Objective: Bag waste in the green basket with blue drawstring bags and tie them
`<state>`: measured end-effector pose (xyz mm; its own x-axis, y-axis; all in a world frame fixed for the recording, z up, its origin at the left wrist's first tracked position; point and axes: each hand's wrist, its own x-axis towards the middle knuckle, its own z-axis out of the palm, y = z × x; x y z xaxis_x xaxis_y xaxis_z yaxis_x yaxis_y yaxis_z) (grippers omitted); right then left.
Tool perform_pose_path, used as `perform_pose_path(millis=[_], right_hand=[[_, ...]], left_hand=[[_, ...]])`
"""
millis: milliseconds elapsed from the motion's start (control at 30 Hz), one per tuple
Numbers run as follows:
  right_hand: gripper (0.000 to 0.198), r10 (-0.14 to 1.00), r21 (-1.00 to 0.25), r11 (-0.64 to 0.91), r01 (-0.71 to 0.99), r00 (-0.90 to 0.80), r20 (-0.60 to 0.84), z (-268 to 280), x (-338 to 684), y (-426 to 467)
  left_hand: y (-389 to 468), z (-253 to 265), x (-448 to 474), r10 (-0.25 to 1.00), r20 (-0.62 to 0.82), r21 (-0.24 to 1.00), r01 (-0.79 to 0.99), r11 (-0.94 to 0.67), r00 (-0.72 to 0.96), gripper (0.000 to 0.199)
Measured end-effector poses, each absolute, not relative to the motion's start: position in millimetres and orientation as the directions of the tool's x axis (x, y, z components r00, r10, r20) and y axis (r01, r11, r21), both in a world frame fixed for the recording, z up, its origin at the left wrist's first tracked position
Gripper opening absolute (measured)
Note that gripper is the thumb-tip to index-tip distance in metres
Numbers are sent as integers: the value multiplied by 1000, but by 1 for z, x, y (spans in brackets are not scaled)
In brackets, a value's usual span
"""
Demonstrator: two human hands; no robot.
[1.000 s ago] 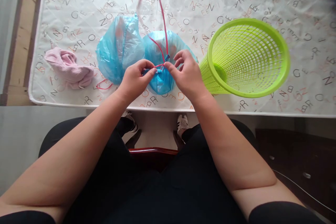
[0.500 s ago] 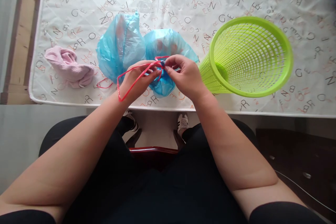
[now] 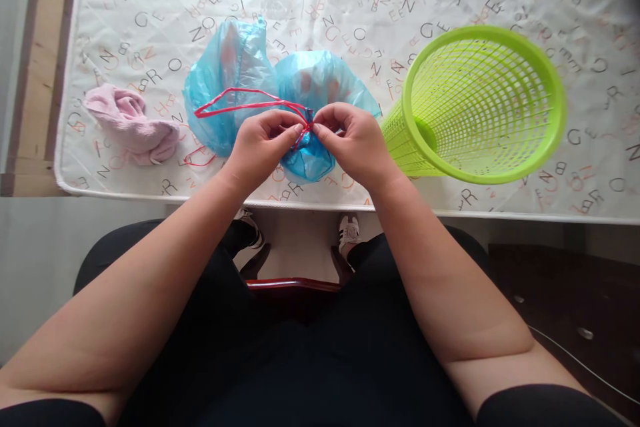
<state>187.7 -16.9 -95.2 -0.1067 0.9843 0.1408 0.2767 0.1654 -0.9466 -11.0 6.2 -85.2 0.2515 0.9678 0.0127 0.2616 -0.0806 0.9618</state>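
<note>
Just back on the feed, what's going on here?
The left hand and right hand are together at the gathered neck of a blue bag, fingertips pinching red string there. A loop of it extends left. Another blue bag and a pink cloth are on the left, a green basket on the right.
</note>
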Motion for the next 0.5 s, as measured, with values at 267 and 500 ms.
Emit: perform_pose_path(millis=[267,500], right_hand=[[18,974,-929,217,300,-134,185,-100,189,-17],[15,957,-879,289,378,-119,264,-103,191,-16]], left_hand=[[8,-83,-10,913,-281,949,227,218,297,22],[4,-77,-10,901,-317,947,143,286,296,17]])
